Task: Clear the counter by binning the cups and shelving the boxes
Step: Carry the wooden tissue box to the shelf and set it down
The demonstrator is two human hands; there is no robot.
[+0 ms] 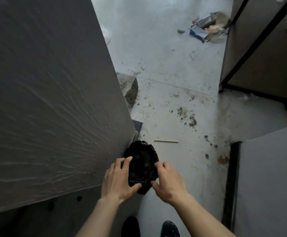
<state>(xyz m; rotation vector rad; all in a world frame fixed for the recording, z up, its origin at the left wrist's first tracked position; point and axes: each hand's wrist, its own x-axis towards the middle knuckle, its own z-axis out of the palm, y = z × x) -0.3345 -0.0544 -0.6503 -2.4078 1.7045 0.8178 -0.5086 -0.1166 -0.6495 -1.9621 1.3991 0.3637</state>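
A: Head view, looking straight down. Both hands are on a black bin bag [142, 168] low in the centre of the frame, on the floor [173, 74] right against the edge of the grey desk [45, 100] that fills the left side.

B: How do the hands sit on it?

A: The left hand [117, 179] has its fingers spread over the bag's left rim, thumb hooked at the near edge. The right hand [169, 182] pinches the right rim. I'd call each grip closed on the plastic, holding the mouth apart.

B: Any cups or boxes in sight?

A: No cup that I can make out, on the desk or in the bag; its inside is too dark to read. At the upper right of the frame lies a heap of flattened cartons and wrappers [207, 28], beside a dark-framed shelf unit [262, 48].

B: So how far along?

A: The visible stretch of desk is bare, so the binning looks near its end, judging by that. Whether the boxes are shelved, I cannot tell from here.
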